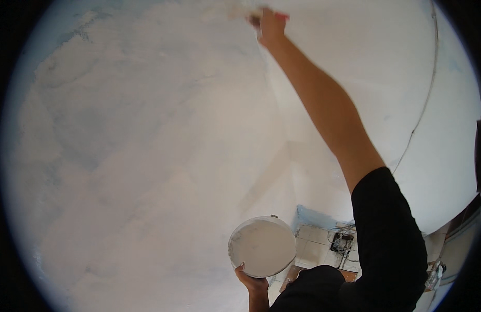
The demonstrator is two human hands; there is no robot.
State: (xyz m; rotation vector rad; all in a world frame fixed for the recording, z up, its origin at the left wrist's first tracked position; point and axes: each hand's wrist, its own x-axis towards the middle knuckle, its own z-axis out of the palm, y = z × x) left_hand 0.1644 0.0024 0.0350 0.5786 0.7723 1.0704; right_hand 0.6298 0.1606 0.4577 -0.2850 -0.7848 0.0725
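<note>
My right hand [270,27] is raised at the top of the view, gripping a brush [255,17] with some red on it; its blurred bristles are against or near the wall [146,119], near a corner line. The wall carries patchy white over pale blue. My left hand [250,280], low in the middle, holds a round container [262,244] of off-white paint or filler by its rim and underside, with the thumb at the rim.
A thin cable [412,134] runs down the right-hand wall. Below are a blue band [313,216] at the wall's foot, pale floor tiles [313,244] and a black electrical item [342,241] with tangled wires. Dark edges of an opening or fixture show at the far right.
</note>
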